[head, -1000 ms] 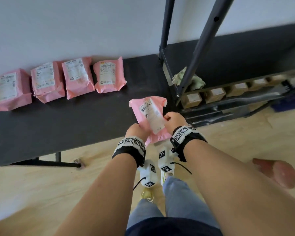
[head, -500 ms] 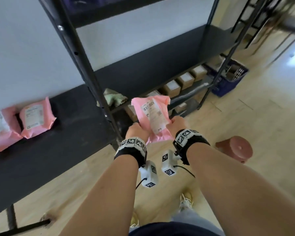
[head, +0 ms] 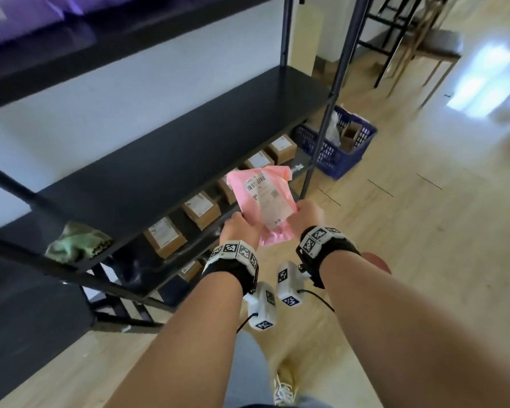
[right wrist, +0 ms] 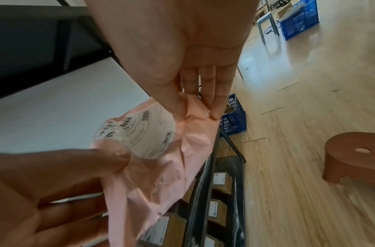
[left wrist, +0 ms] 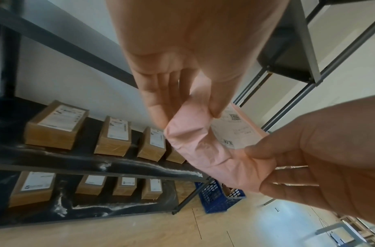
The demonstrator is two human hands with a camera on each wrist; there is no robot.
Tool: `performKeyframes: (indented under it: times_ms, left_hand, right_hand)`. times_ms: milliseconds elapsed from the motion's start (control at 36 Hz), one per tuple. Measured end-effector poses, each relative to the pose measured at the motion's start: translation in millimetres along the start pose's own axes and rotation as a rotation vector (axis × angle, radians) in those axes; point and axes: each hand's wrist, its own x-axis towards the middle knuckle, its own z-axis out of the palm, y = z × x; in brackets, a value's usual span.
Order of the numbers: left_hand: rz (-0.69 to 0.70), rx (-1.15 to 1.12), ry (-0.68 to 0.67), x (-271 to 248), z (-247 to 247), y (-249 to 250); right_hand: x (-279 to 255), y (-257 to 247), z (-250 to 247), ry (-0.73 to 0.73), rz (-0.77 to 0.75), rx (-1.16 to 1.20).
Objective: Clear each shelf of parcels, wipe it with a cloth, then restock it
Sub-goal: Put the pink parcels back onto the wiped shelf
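Pink parcel (head: pixel 262 198) pinched at its lower corners by left hand (head: pixel 237 231) and right hand (head: pixel 305 216), held before the bare black shelf (head: pixel 171 160); green cloth (head: pixel 77 245) at nine o'clock suggests wiping is done, restocking just starting

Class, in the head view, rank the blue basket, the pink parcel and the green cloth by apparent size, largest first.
1. Blue basket, partly hidden by the shelf post.
2. Pink parcel and green cloth look about alike; the parcel is nearer the camera, so no ranking between them.
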Motion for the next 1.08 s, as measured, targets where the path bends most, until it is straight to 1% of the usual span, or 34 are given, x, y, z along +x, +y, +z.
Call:
performKeyframes:
  times_ms: [111, 194, 389, 500, 694, 833, 944, 1028, 1083]
  left_hand:
    - [0.048, 0.0, -0.046, 41, 9, 37]
    - [0.085, 0.023, -0.047, 76, 14, 68]
    - [0.174, 0.05, -0.094, 154, 11, 145]
    - [0.184, 0.063, -0.066, 191, 21, 183]
    - [0.165, 0.001, -0.014, 252, 42, 236]
    - [0.097, -0.068, 0.073, 303, 60, 280]
    - [0.014, -0.033, 0.107, 339, 70, 308]
    - [0.024, -0.005, 0.124, 356, 70, 328]
    - [0.015, -0.009, 0.135, 365, 71, 339]
  right_hand:
    - [50, -8, -16, 0.03, 0.028, 0.059]
    - [90, -20, -34, 0.055, 0.045, 0.08]
    - [175, -54, -79, 0.161, 0.059, 0.133]
    - [216, -66, -102, 0.189, 0.039, 0.161]
    - [297, -90, -139, 0.094, -0.043, 0.143]
    - [360, -113, -165, -0.001, -0.125, 0.106]
    - [408, -131, -183, -0.076, -0.195, 0.048]
    - [444, -143, -186, -0.111, -0.217, 0.001]
    - [462, -149, -184, -0.11, -0.231, -0.015]
